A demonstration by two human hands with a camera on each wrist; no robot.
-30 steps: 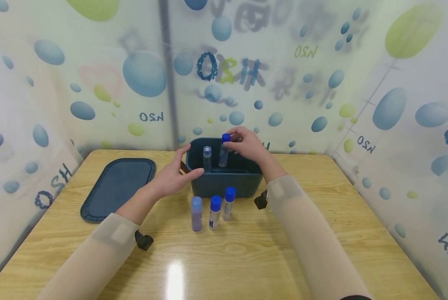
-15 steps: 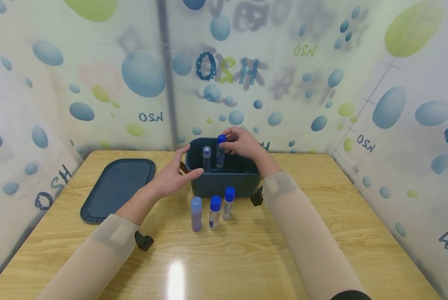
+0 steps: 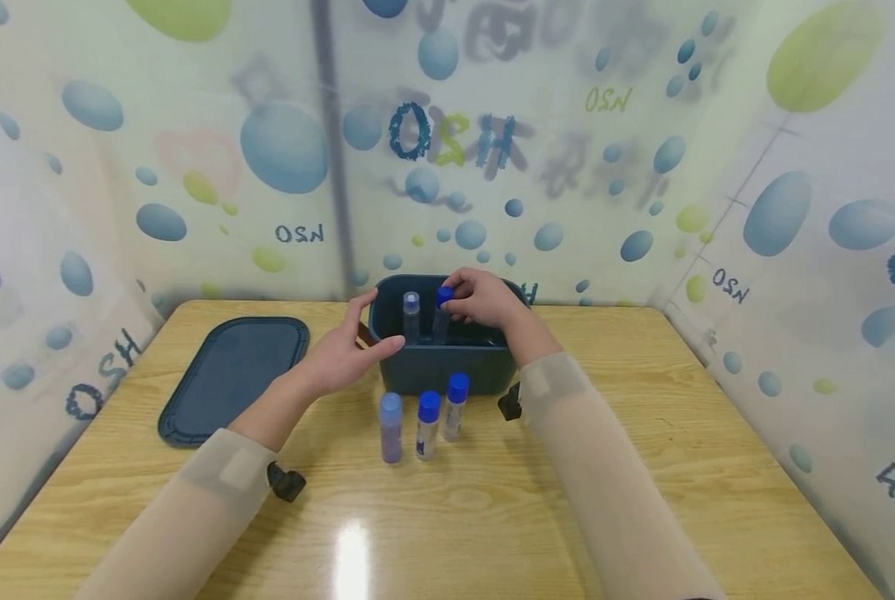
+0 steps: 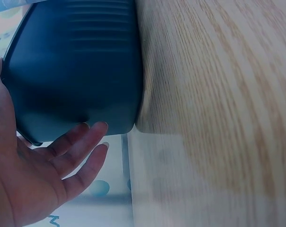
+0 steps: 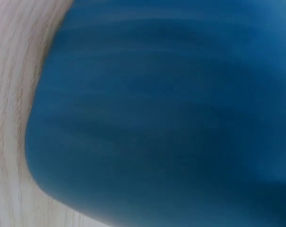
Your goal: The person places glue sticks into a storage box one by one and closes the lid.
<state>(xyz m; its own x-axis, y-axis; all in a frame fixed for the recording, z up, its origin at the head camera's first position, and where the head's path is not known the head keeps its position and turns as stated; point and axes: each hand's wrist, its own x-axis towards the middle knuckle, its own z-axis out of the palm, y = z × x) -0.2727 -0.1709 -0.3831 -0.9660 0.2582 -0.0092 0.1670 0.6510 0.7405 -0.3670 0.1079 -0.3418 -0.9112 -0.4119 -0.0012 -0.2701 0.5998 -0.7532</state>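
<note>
In the head view a dark blue-green bin (image 3: 447, 367) stands on the table. My left hand (image 3: 342, 354) rests on its left end, thumb on the near rim and index finger at the far corner. In the left wrist view, the loosely bent fingers (image 4: 93, 139) lie by the bin's end wall. My right hand (image 3: 485, 300) reaches over the bin and pinches a small blue-capped bottle (image 3: 443, 312) by its cap; its base is inside the bin. Beside it stands a clear-capped bottle (image 3: 412, 317). The right wrist view shows only the bin's wall (image 5: 157, 118), no hand.
Before the bin stand a bottle with a pale blue cap and purplish body (image 3: 391, 429) and two clear blue-capped bottles, one nearer (image 3: 427, 425) and one farther (image 3: 456, 407). A dark lid (image 3: 230, 375) lies left on the wooden table (image 3: 447, 517). Patterned curtains surround the table.
My right hand has moved down toward the bin, and the blue-capped bottle it pinches has sunk lower inside, first shifting slightly left. The left hand stays in place.
</note>
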